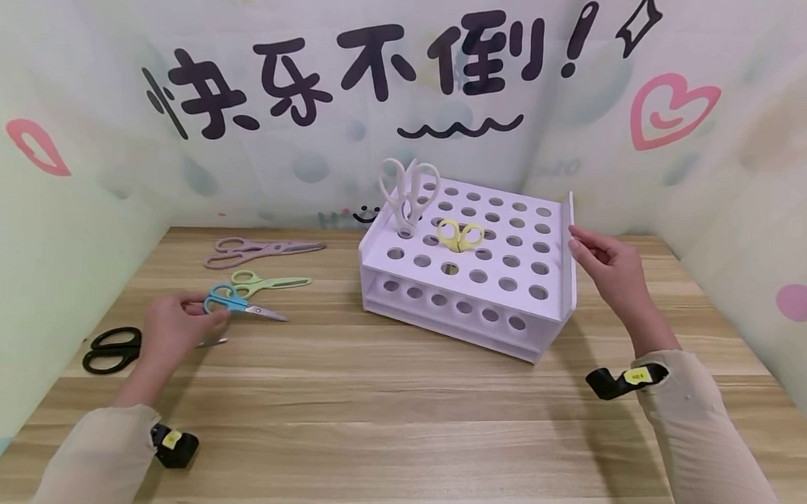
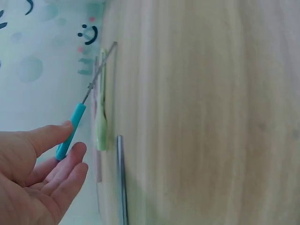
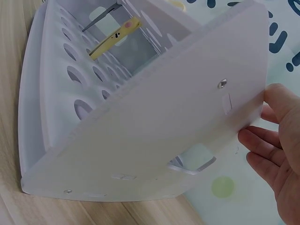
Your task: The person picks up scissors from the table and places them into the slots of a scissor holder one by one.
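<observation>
My left hand [image 1: 175,329] pinches a pair of blue-handled scissors [image 1: 231,299] by the handle, between thumb and fingers. In the left wrist view the blue scissors [image 2: 71,131] tilt up, their blades overlapping the green scissors behind. At the right, the thumb and fingers of my right hand [image 1: 613,271] grip the edge of the side panel of a white rack [image 1: 439,280] full of round holes. White scissors [image 1: 407,220] and yellow scissors [image 1: 459,243] stand in the rack, handles up. In the right wrist view, the yellow scissors' sheathed blade [image 3: 117,37] hangs inside.
Left of the rack, pink scissors [image 1: 259,248] and green scissors [image 1: 268,283] lie on the wooden table [image 1: 358,422]. Black-handled scissors [image 1: 112,349] lie partly under my left hand. A printed cloth [image 1: 303,158] hangs close behind the rack and along both sides.
</observation>
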Motion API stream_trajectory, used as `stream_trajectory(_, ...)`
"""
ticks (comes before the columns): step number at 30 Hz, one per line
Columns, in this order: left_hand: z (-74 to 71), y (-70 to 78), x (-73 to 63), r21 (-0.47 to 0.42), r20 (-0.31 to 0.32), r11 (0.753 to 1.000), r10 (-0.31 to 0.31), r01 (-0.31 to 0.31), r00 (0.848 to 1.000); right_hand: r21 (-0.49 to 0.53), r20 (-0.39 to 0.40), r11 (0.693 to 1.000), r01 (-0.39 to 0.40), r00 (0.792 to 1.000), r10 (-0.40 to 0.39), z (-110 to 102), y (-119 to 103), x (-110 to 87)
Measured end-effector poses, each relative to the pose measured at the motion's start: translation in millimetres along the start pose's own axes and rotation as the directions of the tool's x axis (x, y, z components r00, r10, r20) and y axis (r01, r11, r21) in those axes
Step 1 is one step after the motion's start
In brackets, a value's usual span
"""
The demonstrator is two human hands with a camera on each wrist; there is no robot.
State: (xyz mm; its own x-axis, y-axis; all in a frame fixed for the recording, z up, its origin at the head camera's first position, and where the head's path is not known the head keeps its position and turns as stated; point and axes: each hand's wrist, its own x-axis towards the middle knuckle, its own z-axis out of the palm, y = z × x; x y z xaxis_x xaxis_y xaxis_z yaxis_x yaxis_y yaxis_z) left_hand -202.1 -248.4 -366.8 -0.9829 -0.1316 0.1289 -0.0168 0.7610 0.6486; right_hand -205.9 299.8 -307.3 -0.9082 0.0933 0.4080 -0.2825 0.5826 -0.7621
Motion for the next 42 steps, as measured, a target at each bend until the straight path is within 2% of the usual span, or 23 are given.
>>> stream_trajectory(5, -4.0, 3.5, -1.0, -0.075, -0.009, 0.997, -0.011, 0.011, 1.000, -0.013, 0.001, 1.000, -0.005, 1.000, 0.006, 0, -2, -0.4)
stream_trajectory(9, -8.5, 11.1, -2.6, -0.133, 0.024, 0.990, -0.044, 0.047, 0.999, -0.019, 0.002, 1.000, -0.014, 1.000, 0.014, 0, -1, -0.3)
stream_trajectory(13, -11.5, 14.3, -2.6, -0.171, 0.062, 0.982, -0.072, 0.082, 0.995, -0.022, -0.001, 1.000, -0.015, 1.000, 0.015, 1, 17, 4.9)
stream_trajectory(16, -13.4, 14.9, -1.9, -0.215, 0.083, 0.972, -0.074, 0.091, 0.994, -0.032, -0.005, 0.999, -0.012, 1.000, 0.012, 1, 29, 8.6)
stream_trajectory(20, -16.9, 20.4, -2.3, -0.265, 0.102, 0.960, -0.067, 0.092, 0.993, -0.045, -0.003, 0.999, -0.019, 1.000, 0.019, 1, 30, 8.5)
stream_trajectory(23, -19.9, 27.8, -3.7, -0.263, 0.110, 0.961, -0.061, 0.088, 0.992, -0.053, 0.002, 0.998, -0.028, 1.000, 0.028, 1, 30, 8.4)
stream_trajectory(27, -23.1, 41.6, -5.5, -0.260, 0.121, 0.963, -0.039, 0.069, 0.992, -0.052, 0.003, 0.998, -0.033, 0.999, 0.034, 1, 30, 8.7)
stream_trajectory(31, -24.9, 59.8, -6.6, -0.294, 0.111, 0.956, 0.018, 0.015, 0.994, -0.058, 0.006, 0.997, -0.043, 0.999, 0.043, 1, 30, 9.4)
stream_trajectory(35, -27.4, 79.4, -7.7, -0.365, 0.095, 0.930, 0.074, -0.034, 0.993, -0.057, 0.013, 0.997, -0.048, 0.999, 0.048, 2, 28, 9.3)
stream_trajectory(42, -32.8, 117.4, -6.8, -0.503, 0.046, 0.859, 0.142, -0.100, 0.989, -0.056, 0.019, 0.998, -0.041, 0.999, 0.042, 2, 24, 7.9)
